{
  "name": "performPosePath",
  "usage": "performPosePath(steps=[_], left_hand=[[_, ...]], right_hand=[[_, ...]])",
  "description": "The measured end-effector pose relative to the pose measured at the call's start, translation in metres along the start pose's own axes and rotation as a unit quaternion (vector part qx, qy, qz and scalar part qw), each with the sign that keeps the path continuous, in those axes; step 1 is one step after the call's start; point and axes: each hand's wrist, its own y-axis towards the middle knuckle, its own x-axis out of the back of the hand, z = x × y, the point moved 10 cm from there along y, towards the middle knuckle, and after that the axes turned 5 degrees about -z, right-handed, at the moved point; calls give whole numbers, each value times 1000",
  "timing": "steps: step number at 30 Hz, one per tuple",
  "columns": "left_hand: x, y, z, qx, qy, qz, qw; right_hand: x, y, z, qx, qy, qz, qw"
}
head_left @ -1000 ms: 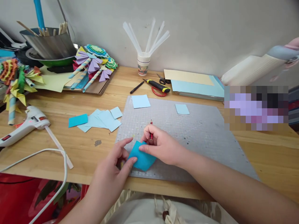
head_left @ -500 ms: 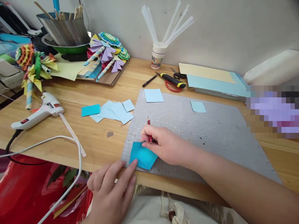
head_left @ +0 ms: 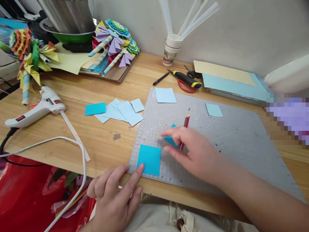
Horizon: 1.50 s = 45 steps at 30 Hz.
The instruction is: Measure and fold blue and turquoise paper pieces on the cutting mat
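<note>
A bright blue paper square (head_left: 151, 160) lies at the near left corner of the grey cutting mat (head_left: 231, 164). The index fingertip of my left hand (head_left: 118, 190) presses on its lower left edge, with the fingers stretched out and nothing gripped. My right hand (head_left: 193, 148) is over the mat to the right of that square. A red and black pencil (head_left: 186, 121) sits tilted in its grip, point up. Behind the right fingers shows a second bright blue paper piece (head_left: 170, 140), partly hidden; whether the fingers touch it I cannot tell.
Pale blue paper pieces (head_left: 130, 113) and a blue rectangle (head_left: 95, 109) lie left of the mat. Around are a white glue gun (head_left: 43, 108) with its cable, a box cutter (head_left: 187, 79), scissors (head_left: 192, 72), a black pen (head_left: 161, 78), stacked paper cups (head_left: 172, 51) and paper flowers (head_left: 113, 42).
My right hand has moved right, off the blue paper by my left hand, with the pencil in it. A second blue piece now shows behind its fingers. The left hand keeps its place.
</note>
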Motion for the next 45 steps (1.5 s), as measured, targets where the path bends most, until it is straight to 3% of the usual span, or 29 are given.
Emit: performPosePath(steps=[3, 7, 10, 18, 23, 28, 37, 45], left_hand=[[5, 2, -4, -18, -3, -28, 999], [7, 2, -19, -72, -41, -42, 996], [2, 0, -18, -59, -45, -25, 997], [2, -7, -13, -42, -67, -51, 996], [4, -6, -13, -44, -58, -61, 995], [7, -7, -9, -34, -10, -77, 996], [9, -13, 1, -24, 27, -85, 996], [7, -12, 4, -20, 29, -70, 997]], right_hand=[[-27, -7, 9, -91, 0, 50, 995], [-48, 3, 20, -114, -63, 106, 986], [-52, 9, 20, -128, -45, 131, 982], [-55, 4, 23, -166, 120, 179, 962], [-52, 12, 17, -120, 101, 154, 975], [-56, 16, 13, -99, 154, 128, 975], [-60, 14, 5, -127, 160, 88, 975], [-60, 14, 11, -114, 143, 101, 978]])
